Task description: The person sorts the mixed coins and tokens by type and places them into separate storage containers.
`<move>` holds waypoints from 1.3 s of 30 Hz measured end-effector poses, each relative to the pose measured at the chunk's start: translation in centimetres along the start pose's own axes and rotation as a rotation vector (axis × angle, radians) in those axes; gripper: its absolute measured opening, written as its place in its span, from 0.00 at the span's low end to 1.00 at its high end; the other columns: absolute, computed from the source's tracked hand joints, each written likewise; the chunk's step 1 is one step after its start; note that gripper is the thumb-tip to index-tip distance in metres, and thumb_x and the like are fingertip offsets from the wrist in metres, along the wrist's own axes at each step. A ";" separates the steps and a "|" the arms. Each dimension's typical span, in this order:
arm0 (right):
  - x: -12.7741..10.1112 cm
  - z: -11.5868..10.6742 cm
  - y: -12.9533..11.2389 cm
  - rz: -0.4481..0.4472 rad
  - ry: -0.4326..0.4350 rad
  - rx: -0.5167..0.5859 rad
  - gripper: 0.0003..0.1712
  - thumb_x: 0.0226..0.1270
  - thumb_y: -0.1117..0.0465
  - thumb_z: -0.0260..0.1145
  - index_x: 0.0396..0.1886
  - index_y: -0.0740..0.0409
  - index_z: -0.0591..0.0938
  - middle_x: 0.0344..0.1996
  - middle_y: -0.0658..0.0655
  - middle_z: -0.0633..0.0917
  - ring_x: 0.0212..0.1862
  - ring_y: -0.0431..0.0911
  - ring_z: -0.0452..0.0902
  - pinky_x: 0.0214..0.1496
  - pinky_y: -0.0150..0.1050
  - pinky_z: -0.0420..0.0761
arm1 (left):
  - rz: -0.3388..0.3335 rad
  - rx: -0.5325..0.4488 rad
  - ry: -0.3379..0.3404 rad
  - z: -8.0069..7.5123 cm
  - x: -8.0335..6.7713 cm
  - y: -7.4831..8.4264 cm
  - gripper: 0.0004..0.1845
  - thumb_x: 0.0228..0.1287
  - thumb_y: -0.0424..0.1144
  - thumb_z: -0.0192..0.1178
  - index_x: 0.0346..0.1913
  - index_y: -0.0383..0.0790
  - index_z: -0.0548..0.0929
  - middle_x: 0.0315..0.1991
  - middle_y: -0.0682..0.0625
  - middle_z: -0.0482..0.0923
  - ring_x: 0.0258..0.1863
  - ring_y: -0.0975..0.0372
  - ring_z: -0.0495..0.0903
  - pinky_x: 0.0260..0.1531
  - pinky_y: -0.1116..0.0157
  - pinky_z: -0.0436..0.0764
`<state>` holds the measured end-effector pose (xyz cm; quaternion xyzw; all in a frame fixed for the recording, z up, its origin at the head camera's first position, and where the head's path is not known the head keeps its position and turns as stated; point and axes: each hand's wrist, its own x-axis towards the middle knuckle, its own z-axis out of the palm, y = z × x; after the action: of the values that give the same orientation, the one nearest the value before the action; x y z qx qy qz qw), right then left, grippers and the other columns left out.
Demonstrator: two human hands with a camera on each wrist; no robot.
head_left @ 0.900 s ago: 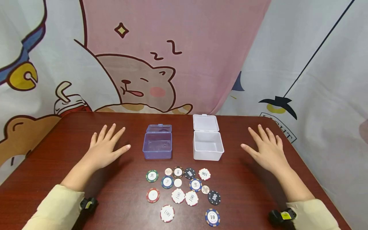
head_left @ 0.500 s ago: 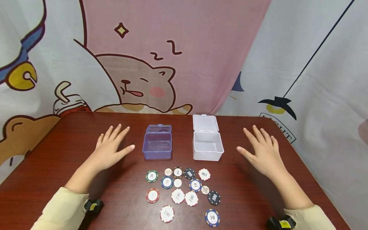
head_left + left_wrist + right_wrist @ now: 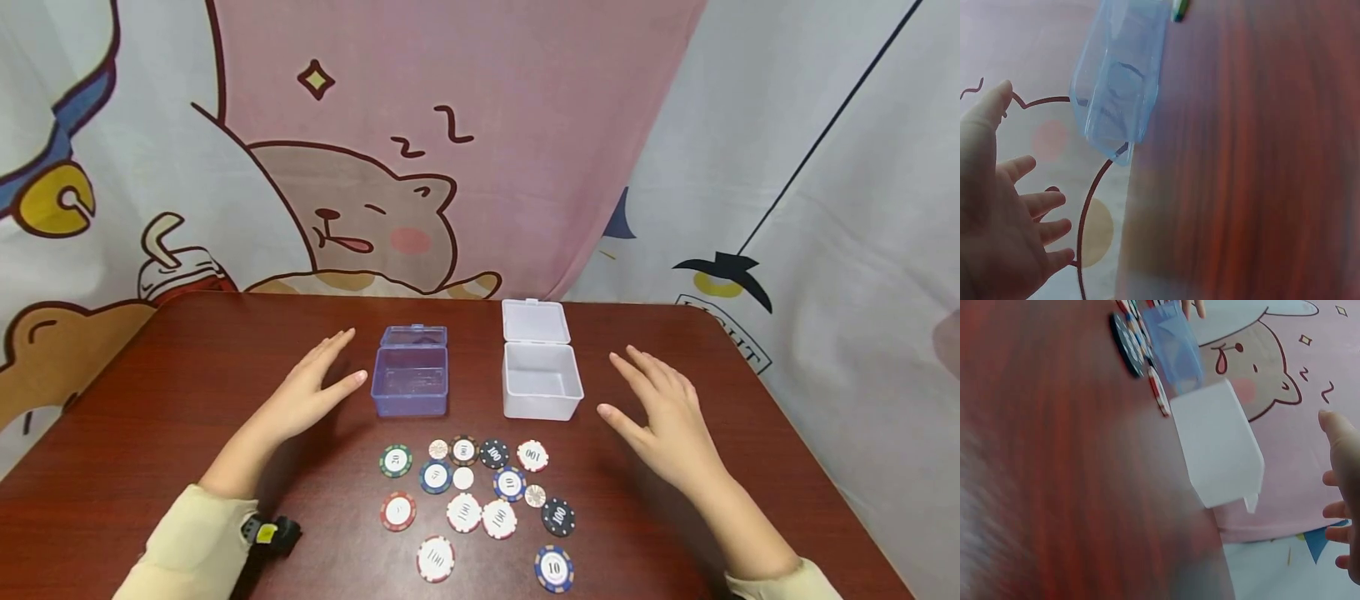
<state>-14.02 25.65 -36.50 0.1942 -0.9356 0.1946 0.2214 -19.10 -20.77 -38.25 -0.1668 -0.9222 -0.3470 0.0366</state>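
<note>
On table [image 3: 180, 367]: both hands' fingers relaxed, holding nothing; wrist views blurry, chips [image 3: 480, 500] mostly cut off

In your right wrist view the desk [image 3: 1054, 487] was smeared with motion blur, and the chips [image 3: 1132, 337] at the top showed only as edge-on slivers, their numbers unreadable. Your right hand [image 3: 1344, 494] was cut off by the right edge. In the left wrist view your left hand [image 3: 997, 212] ran off the lower left, and the blue box [image 3: 1119, 75] was cropped at the top.
</note>
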 end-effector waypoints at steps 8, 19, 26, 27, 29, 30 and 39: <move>-0.8 0.9 -1.5 -0.039 0.015 0.100 0.36 0.58 0.51 0.71 0.66 0.53 0.73 0.63 0.59 0.72 0.64 0.59 0.63 0.61 0.63 0.55 | -0.031 -0.200 -0.022 0.9 0.0 -0.3 0.38 0.68 0.50 0.57 0.75 0.43 0.54 0.71 0.37 0.54 0.68 0.42 0.55 0.61 0.40 0.55; -1.9 2.0 -3.5 -0.069 -0.026 0.199 0.31 0.55 0.55 0.73 0.60 0.54 0.78 0.55 0.52 0.77 0.56 0.48 0.69 0.54 0.54 0.66 | 0.013 -0.417 -0.055 2.3 0.5 -1.2 0.35 0.69 0.40 0.56 0.74 0.38 0.54 0.69 0.32 0.57 0.68 0.42 0.56 0.63 0.43 0.55; -2.7 2.8 -4.4 -0.091 -0.077 0.309 0.28 0.52 0.57 0.76 0.56 0.52 0.80 0.50 0.44 0.79 0.52 0.41 0.72 0.50 0.42 0.72 | 0.020 -0.530 -0.081 3.0 0.6 -1.6 0.35 0.69 0.37 0.56 0.73 0.33 0.53 0.68 0.31 0.58 0.68 0.41 0.57 0.63 0.43 0.55; -2.8 3.0 -4.5 -0.092 -0.087 0.325 0.28 0.52 0.57 0.76 0.55 0.52 0.81 0.49 0.43 0.80 0.51 0.41 0.72 0.49 0.41 0.73 | 0.025 -0.535 -0.082 3.1 0.7 -1.7 0.35 0.69 0.36 0.56 0.73 0.33 0.53 0.68 0.31 0.58 0.67 0.41 0.57 0.63 0.43 0.55; -3.0 3.2 -4.7 -0.089 -0.108 0.352 0.27 0.51 0.57 0.77 0.53 0.52 0.82 0.47 0.42 0.80 0.48 0.39 0.74 0.47 0.39 0.75 | 0.030 -0.545 -0.082 3.2 0.8 -1.8 0.35 0.68 0.36 0.57 0.73 0.34 0.54 0.68 0.32 0.59 0.68 0.43 0.58 0.63 0.43 0.55; -3.1 3.4 -4.8 -0.085 -0.119 0.368 0.26 0.51 0.57 0.77 0.52 0.52 0.82 0.47 0.42 0.80 0.48 0.39 0.74 0.46 0.39 0.76 | 0.029 -0.549 -0.082 3.3 0.8 -1.9 0.36 0.68 0.36 0.58 0.73 0.34 0.54 0.68 0.33 0.60 0.68 0.43 0.58 0.64 0.44 0.54; -3.6 4.7 -4.9 -0.124 -0.178 0.499 0.20 0.51 0.59 0.77 0.46 0.55 0.84 0.42 0.45 0.83 0.41 0.42 0.77 0.42 0.39 0.78 | 0.044 -0.555 -0.113 3.5 1.1 -1.9 0.37 0.65 0.36 0.61 0.74 0.39 0.56 0.69 0.37 0.61 0.67 0.45 0.60 0.64 0.42 0.53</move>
<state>-10.45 20.42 -40.77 0.3158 -0.8608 0.3876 0.0952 -20.61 -19.53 -41.94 -0.2097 -0.7887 -0.5754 -0.0543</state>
